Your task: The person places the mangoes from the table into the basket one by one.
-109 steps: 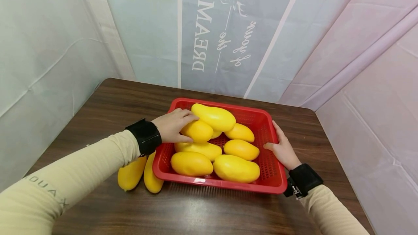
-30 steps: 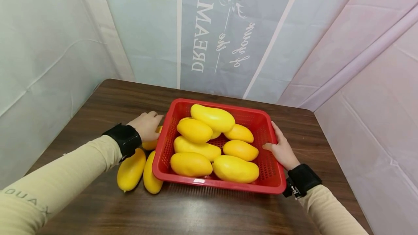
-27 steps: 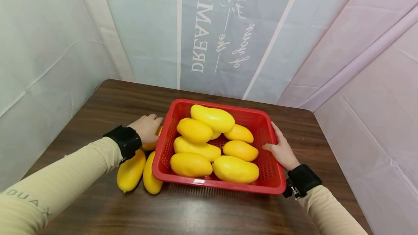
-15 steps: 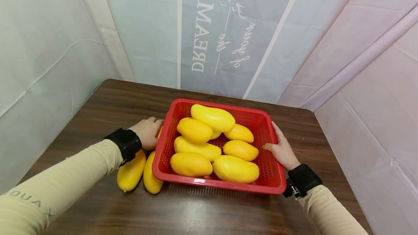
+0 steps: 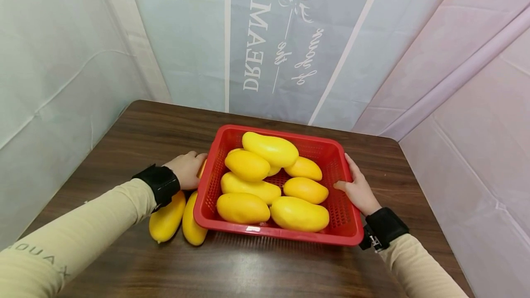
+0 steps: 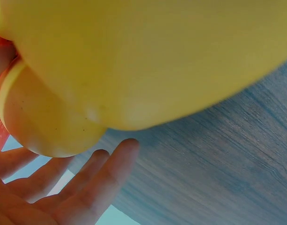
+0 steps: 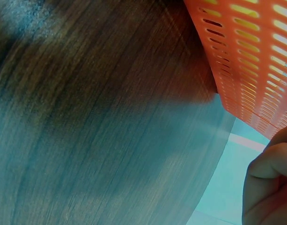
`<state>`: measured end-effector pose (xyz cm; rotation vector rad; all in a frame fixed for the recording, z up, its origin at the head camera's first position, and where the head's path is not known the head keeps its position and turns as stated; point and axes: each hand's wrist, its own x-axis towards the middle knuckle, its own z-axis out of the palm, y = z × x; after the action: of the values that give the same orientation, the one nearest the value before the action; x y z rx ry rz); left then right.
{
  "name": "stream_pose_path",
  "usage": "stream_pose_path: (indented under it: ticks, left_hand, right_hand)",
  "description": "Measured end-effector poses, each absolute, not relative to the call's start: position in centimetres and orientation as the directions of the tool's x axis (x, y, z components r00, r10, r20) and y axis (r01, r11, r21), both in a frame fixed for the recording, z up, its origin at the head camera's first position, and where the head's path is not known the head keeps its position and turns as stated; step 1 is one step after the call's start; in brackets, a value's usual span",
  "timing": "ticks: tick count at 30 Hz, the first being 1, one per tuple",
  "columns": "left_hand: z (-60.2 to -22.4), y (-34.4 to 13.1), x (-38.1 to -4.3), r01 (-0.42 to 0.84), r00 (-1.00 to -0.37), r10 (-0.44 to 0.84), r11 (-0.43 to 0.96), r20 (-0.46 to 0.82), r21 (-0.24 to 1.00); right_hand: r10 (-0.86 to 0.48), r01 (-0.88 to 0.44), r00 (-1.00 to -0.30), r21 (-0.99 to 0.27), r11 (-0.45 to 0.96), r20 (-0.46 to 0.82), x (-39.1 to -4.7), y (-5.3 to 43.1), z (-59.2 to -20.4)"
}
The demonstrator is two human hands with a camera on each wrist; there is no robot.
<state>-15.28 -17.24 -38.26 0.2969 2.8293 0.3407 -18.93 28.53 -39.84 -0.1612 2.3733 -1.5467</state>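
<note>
A red plastic basket (image 5: pixel 278 232) with perforated walls stands on the table, with several yellow mangoes (image 5: pixel 305 190) in it. At its right rim my right hand (image 5: pixel 359 193) grips the side, thumb inside and fingers outside; curled fingers show beside the orange-looking wall in the right wrist view. Left of the basket, my left hand (image 5: pixel 186 170) holds a mango (image 6: pixel 49 112) on the table, mostly hidden from above. The left wrist view shows its fingers round the lower side and the thumb by the basket. A nearer mango (image 6: pixel 157 56) fills that view's top.
Two more mangoes lie at the basket's front left, one (image 5: pixel 167 219) beneath the left wrist and one (image 5: pixel 193 222) against the basket. The dark wooden table (image 5: pixel 244 270) ends at a hanging printed cloth (image 5: pixel 273 59) behind.
My left hand has let go of a mango in the basket and moved left and down to one on the table, its fingers settling lower round it. The right hand stays on the rim.
</note>
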Motion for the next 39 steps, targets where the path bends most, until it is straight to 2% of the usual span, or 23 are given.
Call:
stream_pose_path:
  ticks: [30, 39]
  left_hand:
    - [-38.0, -17.3, -15.5, 0.212, -0.931, 0.275, 0.943, -0.239, 0.256]
    - [-37.2, -17.7, -16.1, 0.171, -0.938, 0.234, 0.954, -0.256, 0.248]
  right_hand:
    - [-0.255, 0.086, -0.945, -0.909, 0.408, -0.204, -19.0, 28.6, -39.9]
    - [-0.259, 0.079, -0.945, -0.909, 0.410, -0.199, -19.0, 28.7, -39.9]
